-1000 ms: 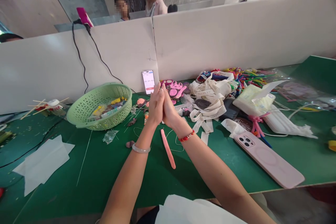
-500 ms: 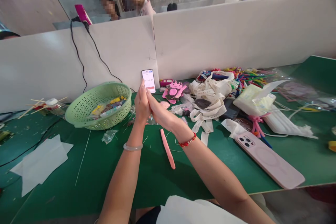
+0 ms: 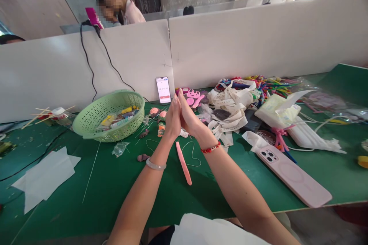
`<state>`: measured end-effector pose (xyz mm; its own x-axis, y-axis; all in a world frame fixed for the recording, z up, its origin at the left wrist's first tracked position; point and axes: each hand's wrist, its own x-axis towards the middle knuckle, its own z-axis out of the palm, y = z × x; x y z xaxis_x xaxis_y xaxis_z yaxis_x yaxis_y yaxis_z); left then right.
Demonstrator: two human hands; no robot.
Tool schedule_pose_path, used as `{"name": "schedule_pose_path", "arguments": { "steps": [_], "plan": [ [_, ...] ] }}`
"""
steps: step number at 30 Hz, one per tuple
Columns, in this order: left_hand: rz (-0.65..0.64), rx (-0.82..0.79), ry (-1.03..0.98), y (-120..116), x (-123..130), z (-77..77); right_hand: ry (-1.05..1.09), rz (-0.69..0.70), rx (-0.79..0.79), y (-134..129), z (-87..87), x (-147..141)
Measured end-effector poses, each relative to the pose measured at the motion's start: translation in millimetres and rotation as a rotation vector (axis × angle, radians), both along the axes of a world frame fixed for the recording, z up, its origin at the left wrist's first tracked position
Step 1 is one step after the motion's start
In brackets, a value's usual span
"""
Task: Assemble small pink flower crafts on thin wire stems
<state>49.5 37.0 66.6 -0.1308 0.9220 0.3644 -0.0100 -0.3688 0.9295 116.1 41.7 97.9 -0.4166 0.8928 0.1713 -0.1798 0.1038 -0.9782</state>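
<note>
Palm-to-palm press, grip hidden

Your left hand (image 3: 172, 119) and right hand (image 3: 189, 120) are pressed flat together, fingers pointing up, so the grip is narrow; you cannot tell from this view whether anything lies between them. Below them on the green workbench (image 3: 94, 195) lies a pink clay roll (image 3: 183, 162), beside a wire loop (image 3: 191, 154). This looks like a pressing or rolling step; the next move calls for parting your palms to check.
</note>
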Motion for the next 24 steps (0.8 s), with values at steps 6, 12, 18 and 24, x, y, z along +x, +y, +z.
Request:
{"name": "schedule_pose_path", "arguments": {
  "steps": [6,12,18,24],
  "plan": [
    [-0.092,-0.052,0.095,-15.9,18.9,7.5,-0.057,-0.225,0.165,12.3,-18.4,15.8],
    [-0.083,-0.064,0.119,-10.1,19.9,4.8,-0.207,-0.157,0.17,22.4,-24.7,16.7],
    [-0.084,-0.068,0.011,8.0,0.0,-4.9,-0.266,-0.003,-0.064,11.3,-13.2,13.9],
    [0.003,-0.158,-0.121,11.8,-17.4,-0.8,-0.233,0.279,-0.256,-5.9,4.6,18.9]
  ]
}}
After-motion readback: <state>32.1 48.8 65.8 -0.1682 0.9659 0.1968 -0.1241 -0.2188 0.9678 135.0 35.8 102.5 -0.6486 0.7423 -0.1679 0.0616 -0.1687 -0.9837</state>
